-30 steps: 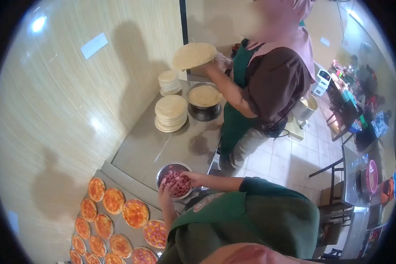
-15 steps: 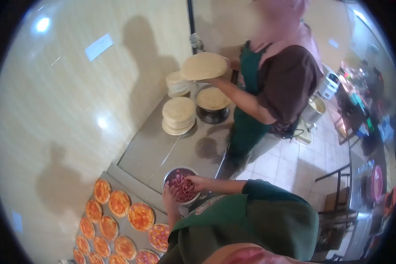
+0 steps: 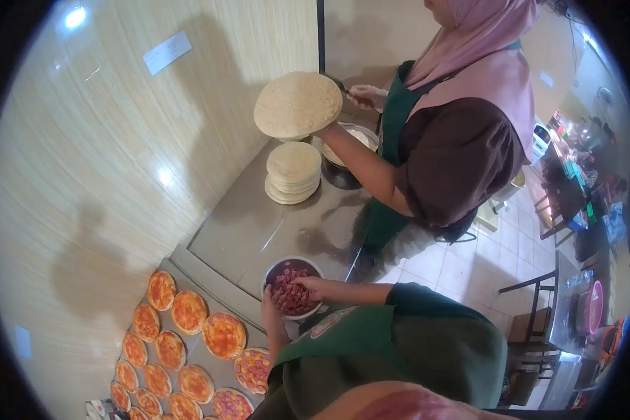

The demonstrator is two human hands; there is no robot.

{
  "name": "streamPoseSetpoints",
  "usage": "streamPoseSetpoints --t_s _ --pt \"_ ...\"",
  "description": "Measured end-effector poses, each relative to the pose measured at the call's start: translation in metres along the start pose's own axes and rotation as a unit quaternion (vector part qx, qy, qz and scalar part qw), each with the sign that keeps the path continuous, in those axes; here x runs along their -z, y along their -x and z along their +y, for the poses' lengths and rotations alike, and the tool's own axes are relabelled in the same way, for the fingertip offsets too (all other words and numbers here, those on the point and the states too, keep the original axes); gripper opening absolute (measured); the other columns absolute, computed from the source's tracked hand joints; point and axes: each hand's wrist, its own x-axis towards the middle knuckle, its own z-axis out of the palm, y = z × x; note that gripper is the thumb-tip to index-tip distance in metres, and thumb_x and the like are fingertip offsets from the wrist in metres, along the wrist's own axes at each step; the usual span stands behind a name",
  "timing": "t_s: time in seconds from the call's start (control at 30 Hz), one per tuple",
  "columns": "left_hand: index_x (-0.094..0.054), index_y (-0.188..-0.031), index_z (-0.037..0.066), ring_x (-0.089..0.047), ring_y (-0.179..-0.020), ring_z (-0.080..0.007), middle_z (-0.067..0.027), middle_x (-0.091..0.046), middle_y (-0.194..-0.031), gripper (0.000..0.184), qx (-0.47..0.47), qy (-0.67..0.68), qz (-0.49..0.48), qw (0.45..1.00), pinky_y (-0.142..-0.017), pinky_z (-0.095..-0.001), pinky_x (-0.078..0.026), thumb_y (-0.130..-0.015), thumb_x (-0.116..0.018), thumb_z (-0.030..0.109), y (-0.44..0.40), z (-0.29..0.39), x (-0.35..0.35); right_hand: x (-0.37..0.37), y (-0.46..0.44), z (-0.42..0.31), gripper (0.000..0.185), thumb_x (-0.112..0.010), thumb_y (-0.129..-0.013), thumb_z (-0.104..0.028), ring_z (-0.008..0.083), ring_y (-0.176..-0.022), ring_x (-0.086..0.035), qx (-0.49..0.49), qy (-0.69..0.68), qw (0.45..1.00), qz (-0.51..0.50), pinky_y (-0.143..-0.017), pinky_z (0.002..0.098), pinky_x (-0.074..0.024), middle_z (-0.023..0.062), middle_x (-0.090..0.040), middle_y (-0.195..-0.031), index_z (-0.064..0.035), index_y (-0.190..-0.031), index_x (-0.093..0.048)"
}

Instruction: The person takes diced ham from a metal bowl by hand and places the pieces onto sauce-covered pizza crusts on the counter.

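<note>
A metal bowl [image 3: 321,269] of small pinkish-red diced meat pieces [image 3: 292,288] sits at the near edge of the steel counter. My left hand [image 3: 270,308] grips the bowl's rim on its left side. From the right, my right hand [image 3: 309,288] reaches into the bowl, its fingers closed among the meat pieces and partly hidden by them. Left of the bowl lie several pizza bases with red sauce [image 3: 190,312]. Two nearer pizzas, one of them this pizza [image 3: 253,369], carry pink and yellow bits as well.
Across the counter [image 3: 248,224], a co-worker [image 3: 462,154] holds up a flat round dough base [image 3: 299,105] and a dark-handled tool. A stack of bases [image 3: 293,171] stands between us, beside a dark round stand [image 3: 341,175] with a white-topped base. The wall [image 3: 119,140] borders the left.
The co-worker has lifted the dough base leftward on one hand and moved the other hand back. My right hand stays in the bowl, the left on its rim. The view has shifted slightly.
</note>
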Motion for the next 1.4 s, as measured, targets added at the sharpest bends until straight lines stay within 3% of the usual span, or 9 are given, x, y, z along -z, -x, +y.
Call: streamPoseSetpoints --t_s 0.47,0.53,0.63,0.73,0.83,0.93,1.13,1.2,1.4 --pt "-0.038 -0.134 -0.001 -0.054 -0.105 -0.0240 -0.0153 -0.050 -0.124 0.055 -0.187 -0.097 0.018 0.977 -0.090 -0.0320 -0.043 -0.096 -0.038 0.038 -0.009 -0.018 -0.004 -0.022 -0.010 0.011 0.019 -0.047 -0.091 -0.019 0.0117 -0.064 -0.058 -0.016 0.032 0.998 0.045 -0.055 0.0267 -0.0503 0.0010 -0.063 -0.079 -0.0095 -0.096 -0.063" --pt "-0.037 -0.135 0.002 -0.056 -0.104 -0.0240 -0.0162 -0.051 -0.122 0.053 -0.161 -0.075 -0.022 0.984 -0.088 -0.0325 -0.045 -0.096 -0.037 0.037 -0.038 -0.045 0.014 -0.016 -0.019 0.010 0.018 -0.049 -0.090 -0.021 0.0072 -0.053 -0.050 -0.016 0.046 0.997 0.059 -0.043 0.0229 -0.0404 -0.0018 -0.060 -0.069 -0.0092 -0.093 -0.062" --pt "-0.037 -0.135 0.004 -0.057 -0.097 -0.0214 -0.0131 -0.054 -0.118 0.053 -0.079 -0.050 -0.015 0.995 -0.084 -0.0326 -0.046 -0.094 -0.040 0.038 -0.026 -0.033 0.013 0.001 -0.021 0.011 0.023 -0.046 -0.093 -0.020 0.0160 -0.069 -0.063 0.001 0.013 0.999 -0.045 -0.056 0.0287 -0.0542 0.0074 -0.065 -0.077 -0.0040 -0.098 -0.062" --pt "-0.039 -0.135 0.007 -0.058 -0.091 -0.0179 -0.0109 -0.055 -0.115 0.054 -0.024 -0.043 0.006 0.999 -0.079 -0.0312 -0.047 -0.092 -0.044 0.040 -0.007 -0.016 0.000 0.016 -0.034 0.009 0.024 -0.046 -0.093 -0.022 0.0169 -0.066 -0.063 -0.013 0.005 0.996 -0.087 -0.053 0.0272 -0.0536 0.0077 -0.064 -0.077 -0.0038 -0.099 -0.061" --pt "-0.040 -0.134 0.010 -0.058 -0.088 -0.0161 -0.0109 -0.057 -0.112 0.053 -0.034 -0.027 0.007 0.999 -0.075 -0.0288 -0.047 -0.091 -0.045 0.041 -0.006 -0.020 0.000 -0.034 0.021 0.003 0.025 -0.044 -0.093 -0.027 0.0119 -0.059 -0.056 0.020 0.097 0.993 0.066 -0.046 0.0221 -0.0433 0.0023 -0.060 -0.072 -0.0086 -0.089 -0.061" --pt "-0.041 -0.134 0.010 -0.059 -0.087 -0.0165 -0.0110 -0.058 -0.110 0.051 -0.020 -0.012 0.000 1.000 -0.073 -0.0280 -0.047 -0.091 -0.046 0.039 -0.011 -0.026 0.003 -0.024 0.002 0.014 0.024 -0.045 -0.092 -0.026 0.0142 -0.060 -0.057 0.034 0.055 0.995 0.079 -0.049 0.0254 -0.0461 0.0031 -0.059 -0.072 -0.0092 -0.086 -0.060" --pt "-0.043 -0.132 0.010 -0.059 -0.092 -0.0185 -0.0092 -0.059 -0.111 0.049 -0.036 0.047 0.020 0.998 -0.076 -0.0282 -0.048 -0.092 -0.047 0.037 -0.008 -0.039 -0.001 0.011 -0.010 0.015 0.015 -0.052 -0.089 -0.018 0.0163 -0.067 -0.061 -0.027 -0.024 0.995 -0.098 -0.058 0.0309 -0.0511 0.0052 -0.063 -0.076 -0.0061 -0.089 -0.061" --pt "-0.044 -0.132 0.010 -0.059 -0.093 -0.0186 -0.0102 -0.059 -0.110 0.050 -0.166 -0.062 0.010 0.984 -0.076 -0.0274 -0.048 -0.091 -0.049 0.037 -0.021 -0.057 0.007 -0.002 0.003 0.006 0.013 -0.054 -0.088 -0.017 0.0153 -0.067 -0.061 -0.028 -0.011 0.999 -0.036 -0.060 0.0305 -0.0508 0.0028 -0.062 -0.072 -0.0069 -0.086 -0.061" --pt "-0.045 -0.131 0.007 -0.056 -0.096 -0.0186 -0.0119 -0.055 -0.115 0.057 -0.065 0.010 0.078 0.995 -0.082 -0.0296 -0.044 -0.089 -0.047 0.046 0.010 -0.011 -0.038 -0.022 0.032 -0.005 0.018 -0.047 -0.091 -0.018 0.0196 -0.085 -0.062 0.029 0.013 0.999 0.040 -0.075 0.0363 -0.0516 0.0067 -0.064 -0.095 -0.0091 -0.101 -0.060"
